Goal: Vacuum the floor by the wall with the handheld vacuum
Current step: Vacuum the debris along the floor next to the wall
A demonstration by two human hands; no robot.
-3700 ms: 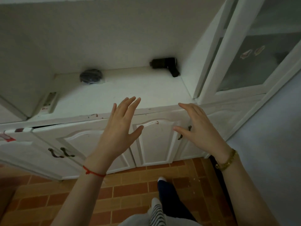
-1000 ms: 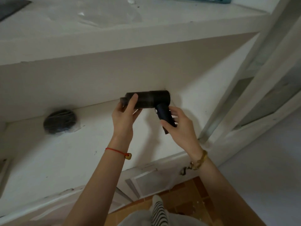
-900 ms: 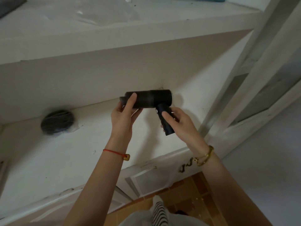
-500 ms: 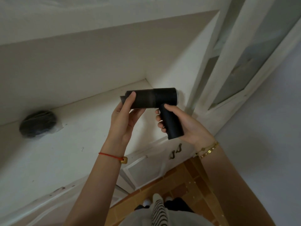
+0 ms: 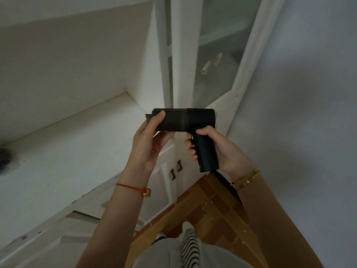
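Note:
The black handheld vacuum (image 5: 190, 119) is held up in front of me, its barrel level and its handle pointing down. My right hand (image 5: 216, 149) is wrapped around the handle. My left hand (image 5: 149, 139) holds the barrel's nozzle end, thumb across its front and fingers behind. Below, the orange-brown tiled floor (image 5: 210, 211) runs along the grey wall (image 5: 301, 113) on the right.
A white cabinet counter (image 5: 63, 151) lies to the left, with lower doors and dark handles (image 5: 175, 170). A tall glass-fronted cabinet door (image 5: 218, 60) stands ahead. A dark round object (image 5: 3, 153) sits at the counter's far left. My striped clothing shows at the bottom.
Both hands reached to the counter's back corner, took the vacuum and lifted it off toward me. The view has swung right, toward the wall and floor.

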